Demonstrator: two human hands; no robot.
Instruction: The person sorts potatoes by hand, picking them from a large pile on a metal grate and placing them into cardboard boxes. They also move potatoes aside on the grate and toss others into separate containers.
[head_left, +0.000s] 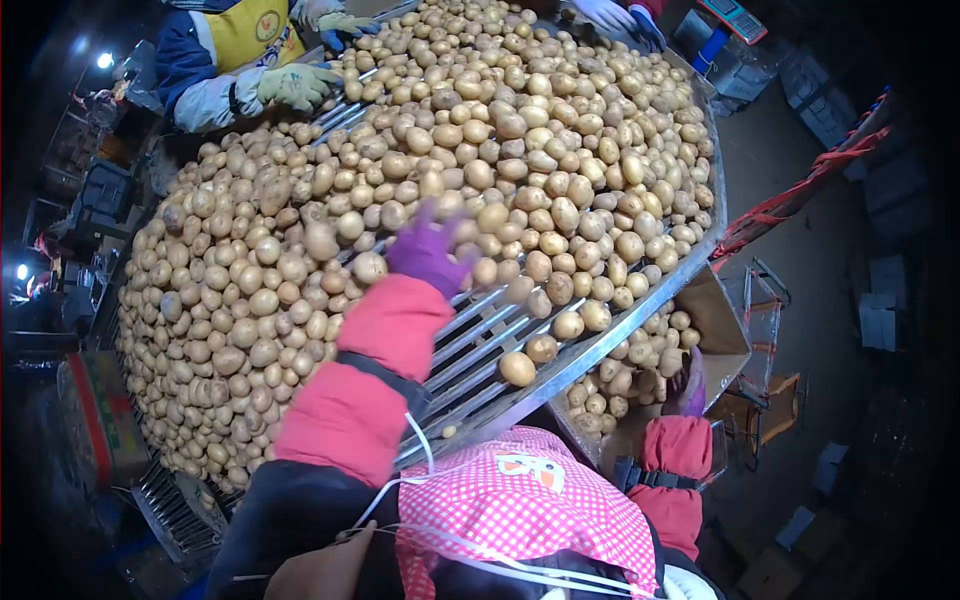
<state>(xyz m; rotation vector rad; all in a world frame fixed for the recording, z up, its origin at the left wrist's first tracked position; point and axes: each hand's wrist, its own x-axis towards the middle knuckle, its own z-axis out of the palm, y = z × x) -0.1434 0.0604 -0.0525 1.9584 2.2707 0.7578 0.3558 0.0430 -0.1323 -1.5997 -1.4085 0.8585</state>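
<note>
My left hand (pixel 427 248), in a purple glove with a red sleeve cover, reaches out over the potatoes (pixel 480 130) on the roller sorting table (pixel 480 350); motion blur hides whether it grips one. My right hand (pixel 690 385), also purple-gloved, is down beside the table's edge in a cardboard box (pixel 715 315) that holds potatoes (pixel 625 370). Its fingers are mostly hidden.
Across the table a person in a yellow apron works with light gloves (pixel 297 85). Another person's white-gloved hand (pixel 610 15) reaches in at the far end. Crates and a red frame (pixel 800 195) stand on the dark floor to the right.
</note>
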